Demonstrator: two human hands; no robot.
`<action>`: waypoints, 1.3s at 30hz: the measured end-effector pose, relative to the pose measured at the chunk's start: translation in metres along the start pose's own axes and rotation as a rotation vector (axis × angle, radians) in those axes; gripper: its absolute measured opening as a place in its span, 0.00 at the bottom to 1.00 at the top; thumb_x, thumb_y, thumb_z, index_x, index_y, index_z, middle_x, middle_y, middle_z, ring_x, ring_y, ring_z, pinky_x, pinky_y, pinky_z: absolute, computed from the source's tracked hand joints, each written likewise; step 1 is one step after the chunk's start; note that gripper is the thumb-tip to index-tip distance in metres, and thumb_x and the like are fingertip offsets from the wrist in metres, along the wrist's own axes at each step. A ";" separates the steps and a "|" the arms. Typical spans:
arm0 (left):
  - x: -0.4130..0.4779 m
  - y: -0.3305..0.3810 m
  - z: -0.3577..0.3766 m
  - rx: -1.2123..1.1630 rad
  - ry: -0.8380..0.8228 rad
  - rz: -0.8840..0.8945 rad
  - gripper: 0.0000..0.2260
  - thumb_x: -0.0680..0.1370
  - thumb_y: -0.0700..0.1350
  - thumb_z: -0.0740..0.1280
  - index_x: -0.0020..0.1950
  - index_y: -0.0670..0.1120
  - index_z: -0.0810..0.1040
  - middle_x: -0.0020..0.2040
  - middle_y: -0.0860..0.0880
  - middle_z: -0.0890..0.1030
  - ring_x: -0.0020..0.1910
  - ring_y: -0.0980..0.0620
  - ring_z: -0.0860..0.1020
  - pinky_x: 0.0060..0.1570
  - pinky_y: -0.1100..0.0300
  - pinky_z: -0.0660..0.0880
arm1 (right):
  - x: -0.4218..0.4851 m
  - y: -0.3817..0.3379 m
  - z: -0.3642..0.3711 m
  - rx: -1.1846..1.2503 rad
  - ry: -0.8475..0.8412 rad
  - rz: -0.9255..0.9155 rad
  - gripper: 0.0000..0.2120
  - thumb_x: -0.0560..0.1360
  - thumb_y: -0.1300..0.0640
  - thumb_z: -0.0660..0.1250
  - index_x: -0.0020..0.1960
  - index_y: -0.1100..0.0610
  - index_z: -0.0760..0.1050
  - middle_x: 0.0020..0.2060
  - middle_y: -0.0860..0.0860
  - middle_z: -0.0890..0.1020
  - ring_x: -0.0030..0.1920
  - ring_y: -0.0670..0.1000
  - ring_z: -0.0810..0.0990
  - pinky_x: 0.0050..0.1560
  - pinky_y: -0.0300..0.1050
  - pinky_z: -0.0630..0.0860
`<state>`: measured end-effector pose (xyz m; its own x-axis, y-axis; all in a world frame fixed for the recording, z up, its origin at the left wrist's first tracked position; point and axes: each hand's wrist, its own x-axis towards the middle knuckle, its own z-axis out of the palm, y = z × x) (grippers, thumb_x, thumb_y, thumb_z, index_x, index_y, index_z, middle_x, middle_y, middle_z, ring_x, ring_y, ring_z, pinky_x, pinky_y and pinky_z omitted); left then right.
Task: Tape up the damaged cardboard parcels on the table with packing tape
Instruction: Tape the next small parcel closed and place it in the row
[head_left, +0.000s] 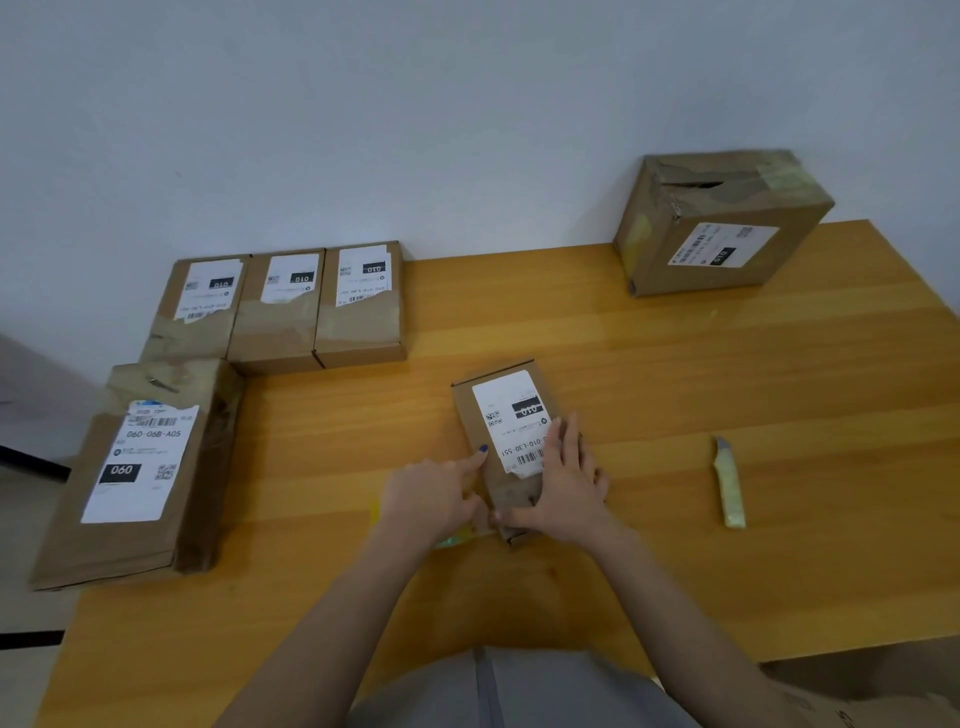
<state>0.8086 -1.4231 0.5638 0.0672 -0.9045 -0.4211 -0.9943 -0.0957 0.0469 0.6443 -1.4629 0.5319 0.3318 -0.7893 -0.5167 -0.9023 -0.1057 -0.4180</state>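
A small cardboard parcel (501, 410) lay flat near the middle of the wooden desk (675, 364), its white label (511, 423) facing up and printed with "010" in a black block. The right hand (569, 483) rested flat on the parcel's near right part. Its fingers were straight and together over the label's edge and its thumb reached along the parcel's near end, so that grip was spread and pressing, not closed round anything. The left hand (428, 496) sat just beside the parcel's left edge, with its index finger stretched out and its tip touching the cardboard, the other fingers tucked under. A yellow-green thing (457, 538) peeked out below that palm, too hidden to name, and I could not tell whether the left grip held it. To the right, well apart from the parcel, a cutter (730, 486) with a pale yellowish handle lay on the desk, blade end pointing away. At the far left edge three small parcels (283, 332) stood in a row, touching side by side against the wall (467, 130), each with a white label torn at its lower edge. In front of them lay a larger flat parcel (130, 540) labelled "060", overhanging the desk's left edge. At the far right corner sat a big box (670, 244) with a ripped top, patches of tape and a label on its side. A grey garment (519, 691) showed at the bottom.
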 end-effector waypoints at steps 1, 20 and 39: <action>0.000 0.000 0.000 0.003 0.008 -0.004 0.24 0.80 0.58 0.55 0.75 0.66 0.51 0.51 0.48 0.81 0.48 0.48 0.80 0.37 0.59 0.71 | 0.000 0.000 -0.002 -0.008 -0.029 -0.006 0.67 0.63 0.30 0.71 0.74 0.57 0.23 0.72 0.54 0.24 0.76 0.60 0.35 0.72 0.65 0.45; -0.009 -0.039 -0.001 -0.337 -0.123 0.053 0.17 0.80 0.56 0.60 0.64 0.48 0.72 0.53 0.48 0.79 0.47 0.51 0.77 0.43 0.58 0.71 | 0.014 -0.054 0.006 0.016 0.179 0.291 0.59 0.68 0.26 0.60 0.77 0.63 0.34 0.77 0.59 0.45 0.76 0.61 0.48 0.68 0.72 0.54; 0.001 -0.034 -0.029 -0.879 -0.140 0.295 0.24 0.69 0.63 0.64 0.35 0.40 0.73 0.30 0.47 0.68 0.26 0.57 0.65 0.27 0.67 0.59 | 0.021 0.016 -0.051 0.450 -0.097 0.015 0.56 0.60 0.23 0.61 0.77 0.55 0.53 0.62 0.47 0.73 0.59 0.51 0.73 0.56 0.48 0.72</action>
<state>0.8453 -1.4330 0.5884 -0.2454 -0.8894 -0.3858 -0.5465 -0.2018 0.8128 0.6231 -1.5123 0.5522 0.3629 -0.7260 -0.5841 -0.7053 0.1956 -0.6813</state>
